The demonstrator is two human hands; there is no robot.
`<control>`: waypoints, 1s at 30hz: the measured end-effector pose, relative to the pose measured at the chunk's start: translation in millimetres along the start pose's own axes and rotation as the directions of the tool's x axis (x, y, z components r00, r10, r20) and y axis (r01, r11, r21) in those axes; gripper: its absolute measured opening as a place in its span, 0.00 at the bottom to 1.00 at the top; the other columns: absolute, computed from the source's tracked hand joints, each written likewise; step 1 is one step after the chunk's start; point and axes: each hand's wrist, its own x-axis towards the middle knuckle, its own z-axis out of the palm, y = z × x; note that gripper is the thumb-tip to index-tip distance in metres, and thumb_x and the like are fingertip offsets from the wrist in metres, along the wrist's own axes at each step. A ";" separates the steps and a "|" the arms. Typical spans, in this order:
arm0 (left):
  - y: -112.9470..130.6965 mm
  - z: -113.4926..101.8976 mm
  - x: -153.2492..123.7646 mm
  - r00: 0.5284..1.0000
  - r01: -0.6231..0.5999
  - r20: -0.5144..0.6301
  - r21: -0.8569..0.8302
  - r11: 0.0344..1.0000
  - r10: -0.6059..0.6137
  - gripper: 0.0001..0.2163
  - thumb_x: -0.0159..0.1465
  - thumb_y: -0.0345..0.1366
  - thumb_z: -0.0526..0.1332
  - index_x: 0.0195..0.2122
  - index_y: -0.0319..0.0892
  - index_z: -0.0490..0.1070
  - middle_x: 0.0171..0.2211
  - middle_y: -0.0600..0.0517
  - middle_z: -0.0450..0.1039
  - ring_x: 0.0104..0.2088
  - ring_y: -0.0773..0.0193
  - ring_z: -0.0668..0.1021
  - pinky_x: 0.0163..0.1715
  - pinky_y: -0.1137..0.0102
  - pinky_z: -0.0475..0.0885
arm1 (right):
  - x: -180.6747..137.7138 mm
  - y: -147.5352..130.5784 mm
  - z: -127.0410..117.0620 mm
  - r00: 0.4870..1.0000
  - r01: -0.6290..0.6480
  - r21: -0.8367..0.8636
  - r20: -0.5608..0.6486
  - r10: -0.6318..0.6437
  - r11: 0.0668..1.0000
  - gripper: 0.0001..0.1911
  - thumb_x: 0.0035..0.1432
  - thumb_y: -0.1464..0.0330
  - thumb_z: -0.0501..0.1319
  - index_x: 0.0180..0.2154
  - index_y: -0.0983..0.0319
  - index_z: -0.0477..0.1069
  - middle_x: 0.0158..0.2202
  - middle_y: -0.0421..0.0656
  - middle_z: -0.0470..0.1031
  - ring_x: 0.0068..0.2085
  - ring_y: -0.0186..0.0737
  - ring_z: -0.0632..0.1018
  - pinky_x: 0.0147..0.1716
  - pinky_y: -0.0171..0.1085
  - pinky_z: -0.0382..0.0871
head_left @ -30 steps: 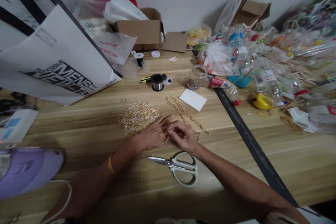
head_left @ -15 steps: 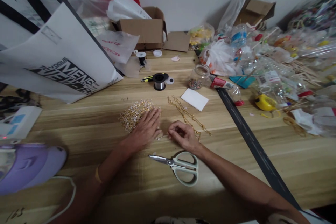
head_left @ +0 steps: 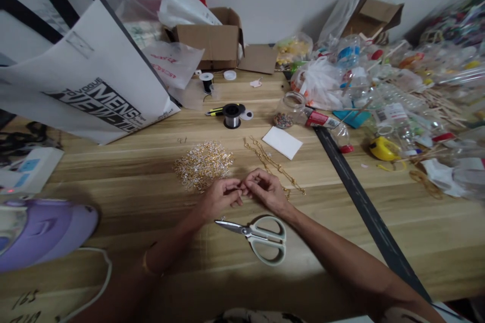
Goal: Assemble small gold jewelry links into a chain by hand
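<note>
My left hand [head_left: 220,197] and my right hand [head_left: 265,189] meet fingertip to fingertip over the wooden table [head_left: 113,197]. Both pinch a small gold piece between them; it is too small to make out. Just left of my left hand lies a pile of small gold and clear clasps [head_left: 202,164]. A gold chain [head_left: 275,166] stretches across the table behind my right hand. Pale-handled scissors [head_left: 259,237] lie shut on the table right below both hands.
A wire spool [head_left: 232,115], a bead jar [head_left: 286,111] and a white pad [head_left: 282,142] lie beyond the hands. A big white bag [head_left: 83,81] and cardboard box [head_left: 212,43] stand at the back. Clutter of bottles and bags fills the right. A purple device [head_left: 41,232] sits left.
My left hand left the clasp pile, where it lay flat, and came back to meet my right hand; the fingertips now pinch together.
</note>
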 end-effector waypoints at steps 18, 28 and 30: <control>0.5 -2.3 -1.1 0.995 0.067 -0.069 -0.059 0.996 -0.071 0.15 0.53 0.45 0.65 0.26 0.36 0.70 0.22 0.52 0.74 0.19 0.71 0.73 0.21 0.76 0.69 | 2.0 3.8 -3.4 0.995 0.084 -0.165 -0.030 -0.091 0.983 0.10 0.58 0.62 0.60 0.31 0.63 0.68 0.28 0.41 0.69 0.28 0.34 0.69 0.28 0.32 0.63; 3.2 -2.6 -3.5 0.991 0.107 -0.067 -0.077 0.991 -0.112 0.17 0.52 0.48 0.65 0.27 0.37 0.67 0.21 0.51 0.75 0.17 0.69 0.75 0.18 0.75 0.70 | 2.4 2.2 -3.8 0.995 0.095 -0.200 0.023 -0.093 0.975 0.10 0.59 0.62 0.59 0.31 0.63 0.67 0.26 0.40 0.67 0.27 0.33 0.67 0.27 0.32 0.61; 3.3 -2.6 -3.6 0.990 0.117 -0.066 -0.090 0.989 -0.123 0.18 0.52 0.49 0.65 0.27 0.37 0.66 0.21 0.51 0.75 0.17 0.69 0.75 0.17 0.75 0.70 | 2.4 2.0 -3.5 0.992 0.125 -0.217 0.031 -0.121 0.968 0.10 0.60 0.62 0.59 0.32 0.63 0.67 0.28 0.40 0.67 0.28 0.33 0.67 0.28 0.32 0.61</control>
